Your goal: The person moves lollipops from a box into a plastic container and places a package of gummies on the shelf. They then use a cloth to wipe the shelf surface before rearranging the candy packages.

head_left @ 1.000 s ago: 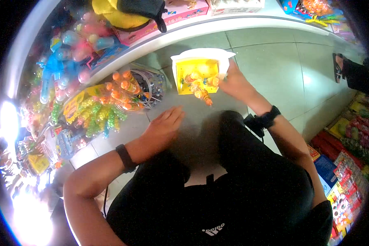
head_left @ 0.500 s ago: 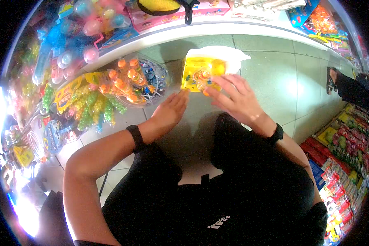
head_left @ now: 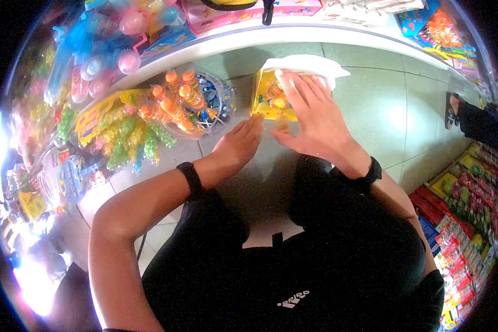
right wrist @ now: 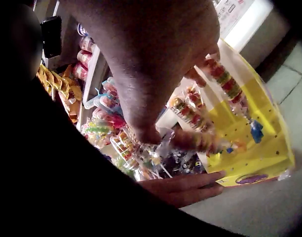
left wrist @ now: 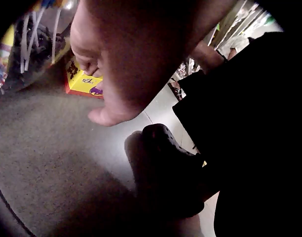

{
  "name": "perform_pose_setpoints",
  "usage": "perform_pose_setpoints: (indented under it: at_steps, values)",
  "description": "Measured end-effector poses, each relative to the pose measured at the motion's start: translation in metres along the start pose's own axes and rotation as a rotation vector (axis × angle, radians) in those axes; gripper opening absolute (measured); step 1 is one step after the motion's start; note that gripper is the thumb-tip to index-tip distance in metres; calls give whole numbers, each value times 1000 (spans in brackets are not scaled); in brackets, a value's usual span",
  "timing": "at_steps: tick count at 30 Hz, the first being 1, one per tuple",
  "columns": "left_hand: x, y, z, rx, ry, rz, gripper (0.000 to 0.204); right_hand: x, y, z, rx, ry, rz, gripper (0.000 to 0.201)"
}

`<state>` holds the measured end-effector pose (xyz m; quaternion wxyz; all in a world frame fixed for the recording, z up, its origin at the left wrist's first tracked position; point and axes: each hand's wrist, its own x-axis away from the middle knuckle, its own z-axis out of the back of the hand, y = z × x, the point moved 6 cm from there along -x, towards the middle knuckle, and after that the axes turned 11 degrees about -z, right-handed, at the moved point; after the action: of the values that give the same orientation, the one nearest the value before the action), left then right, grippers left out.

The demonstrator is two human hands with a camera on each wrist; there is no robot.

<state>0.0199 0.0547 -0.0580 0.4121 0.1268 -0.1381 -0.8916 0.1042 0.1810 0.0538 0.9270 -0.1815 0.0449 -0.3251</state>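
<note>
Yellow box touched by left hand, fingers straight, wrapped candy sticks held inside, right hand outspread above.

Yellow box, smooth card; stick wrappers, glossy plastic; floor tiles, shiny.

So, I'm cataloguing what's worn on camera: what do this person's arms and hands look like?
The left hand and right hand are bare, without gloves. A black left wristband and a black right wristband are worn, and the right sleeve is short and black.
</note>
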Motion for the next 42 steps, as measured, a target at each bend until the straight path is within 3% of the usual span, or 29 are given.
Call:
perform_pose_setpoints:
  at_steps: [5,8,11,13,14,16,20,22,28,32,36,37,42]
  values:
    - [-2,-2,-15,-61,-49,45,44,-2,-5,2,-27,-46,-36,96]
    - [-5,-4,-18,-24,-123,94,44,-3,-8,-4,194,-55,57,88]
    - [-4,-1,-5,-57,-56,38,45,-16,3,-12,116,-117,-6,71]
    - [-5,0,1,-57,-72,31,46,-22,11,-14,-71,-67,6,53]
    - [-5,1,3,-55,-90,21,46,-24,14,-14,-71,-67,5,53]
    - [-5,0,-1,-65,-87,27,47,-27,7,-10,-132,-59,159,40]
    - [-7,1,-1,-70,-116,49,48,-35,7,-15,-249,-135,131,30]
    - [-7,2,-3,-95,-129,43,49,-32,5,-24,-246,-243,210,25]
    - [-7,1,0,-46,-140,65,51,-21,-12,-12,-127,-147,509,26]
    - [-6,0,0,-60,-65,63,52,-18,-14,-13,-118,-147,502,23]
    - [-7,3,6,-95,-50,48,51,-25,-6,-17,-162,-77,299,18]
    - [-6,2,4,-66,-72,80,51,-28,-3,-20,-138,-50,219,18]
    - [-11,0,-5,30,-176,138,55,-34,-21,-36,-128,-49,236,22]
